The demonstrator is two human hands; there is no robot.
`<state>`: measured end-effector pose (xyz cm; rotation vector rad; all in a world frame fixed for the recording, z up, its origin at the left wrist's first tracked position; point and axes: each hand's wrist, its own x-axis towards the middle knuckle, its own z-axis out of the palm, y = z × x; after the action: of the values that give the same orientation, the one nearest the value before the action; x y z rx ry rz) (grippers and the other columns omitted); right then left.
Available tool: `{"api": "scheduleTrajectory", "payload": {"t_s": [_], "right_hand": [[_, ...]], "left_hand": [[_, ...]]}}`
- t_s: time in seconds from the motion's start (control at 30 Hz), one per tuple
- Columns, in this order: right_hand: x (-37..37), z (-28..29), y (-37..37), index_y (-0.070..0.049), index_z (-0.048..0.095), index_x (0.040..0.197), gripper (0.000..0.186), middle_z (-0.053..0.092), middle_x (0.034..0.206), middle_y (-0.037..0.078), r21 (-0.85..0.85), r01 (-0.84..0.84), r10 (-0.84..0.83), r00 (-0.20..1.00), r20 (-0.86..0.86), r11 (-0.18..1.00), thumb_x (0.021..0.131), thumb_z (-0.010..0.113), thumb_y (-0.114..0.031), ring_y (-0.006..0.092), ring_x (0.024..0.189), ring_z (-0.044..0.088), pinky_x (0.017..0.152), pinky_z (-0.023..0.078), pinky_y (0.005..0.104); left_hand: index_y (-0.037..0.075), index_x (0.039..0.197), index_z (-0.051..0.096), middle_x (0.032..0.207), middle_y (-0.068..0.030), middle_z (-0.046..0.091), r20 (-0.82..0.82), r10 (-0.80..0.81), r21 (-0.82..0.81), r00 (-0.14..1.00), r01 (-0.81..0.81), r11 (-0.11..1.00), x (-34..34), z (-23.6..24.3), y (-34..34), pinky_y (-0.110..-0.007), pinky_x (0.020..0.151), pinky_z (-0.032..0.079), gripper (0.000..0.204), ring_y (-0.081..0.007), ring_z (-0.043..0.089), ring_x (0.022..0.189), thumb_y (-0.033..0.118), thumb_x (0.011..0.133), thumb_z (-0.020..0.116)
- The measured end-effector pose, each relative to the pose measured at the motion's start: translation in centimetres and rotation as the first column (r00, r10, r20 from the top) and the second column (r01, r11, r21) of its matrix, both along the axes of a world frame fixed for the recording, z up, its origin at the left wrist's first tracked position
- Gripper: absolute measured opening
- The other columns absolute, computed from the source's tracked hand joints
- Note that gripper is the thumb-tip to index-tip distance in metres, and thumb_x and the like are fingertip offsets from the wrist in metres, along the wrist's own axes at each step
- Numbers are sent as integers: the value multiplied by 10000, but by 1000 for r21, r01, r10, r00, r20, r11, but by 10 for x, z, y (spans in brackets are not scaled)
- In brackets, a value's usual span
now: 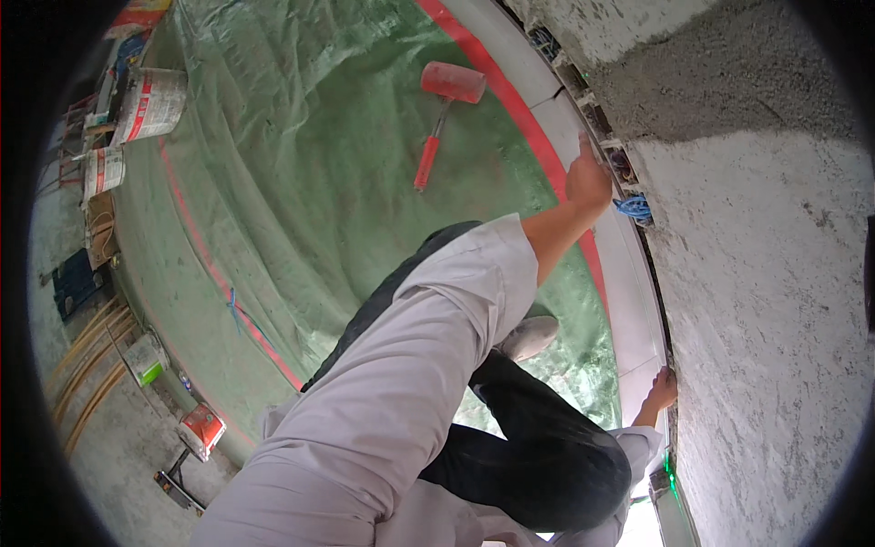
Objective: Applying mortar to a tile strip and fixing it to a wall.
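A long pale tile point(624, 294) lies along the foot of the rough wall, between two seams in a row of similar tiles. My left hand point(591, 179) is closed at the far part of its wall-side edge, one finger pointing along the edge. Nearer me, my right hand point(664, 389) curls around the same edge close to the near seam. Some fingertips of both hands are hidden. A mallet point(453, 82) with a dusty red head and red grip rests on the green sheet, left of my left hand.
The green protective sheet point(301, 118) with red stripes covers the floor. Blue wires point(633, 207) stick out of the narrow gap by the wall point(756, 273). White buckets point(157, 105), coiled tubing point(87, 365) and a red-and-white container point(202, 430) stand at the left. My shoe point(530, 337) is beside the tiles.
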<state>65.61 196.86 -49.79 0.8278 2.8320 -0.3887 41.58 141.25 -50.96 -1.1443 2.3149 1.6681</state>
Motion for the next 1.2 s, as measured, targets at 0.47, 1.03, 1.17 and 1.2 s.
{"api": "scheduleTrajectory", "payload": {"t_s": [0.47, 1.03, 1.17, 1.2], "right_hand": [[3, 8, 12, -33, 826, 1122, 335, 760, 803, 57, -202, -5, -15, 995, -100, 979, 996, 751, -335, 109, 657, 695, 567, 589, 287], [4, 23, -25, -146, 792, 1220, 334, 783, 1076, 213, 421, -350, 289, 936, 203, 837, 997, 710, -380, 444, 959, 741, 819, 565, 560], [-15, 12, -84, -108, 775, 1190, 303, 775, 1102, 213, 386, -384, 335, 923, 191, 839, 991, 729, -331, 440, 973, 742, 804, 564, 571], [-19, 16, -82, -99, 778, 1162, 277, 774, 1091, 215, 386, -435, 392, 900, 190, 814, 989, 735, -312, 438, 974, 743, 797, 563, 576]], "left_hand": [[-25, 1690, 198, 966, -273, 764, 37, -23, -32, 999, 24, 999, -2, 13, 2, -544, 810, 588, 882, -455, 748, 902, 147, 984, 699], [-39, 1328, 658, 1037, -299, 768, 12, 3, -47, 1000, -3, 999, -2, -9, -6, -521, 910, 610, 478, -435, 762, 1023, 161, 907, 760], [-12, 1006, 787, 835, -239, 777, 144, -107, 27, 984, 105, 994, -7, -32, -26, -496, 826, 635, 237, -385, 791, 842, 193, 893, 749], [8, 874, 785, 755, -206, 762, 191, -91, 81, 977, 77, 994, -10, -27, -13, -474, 782, 640, 237, -358, 785, 762, 240, 898, 743]]}}
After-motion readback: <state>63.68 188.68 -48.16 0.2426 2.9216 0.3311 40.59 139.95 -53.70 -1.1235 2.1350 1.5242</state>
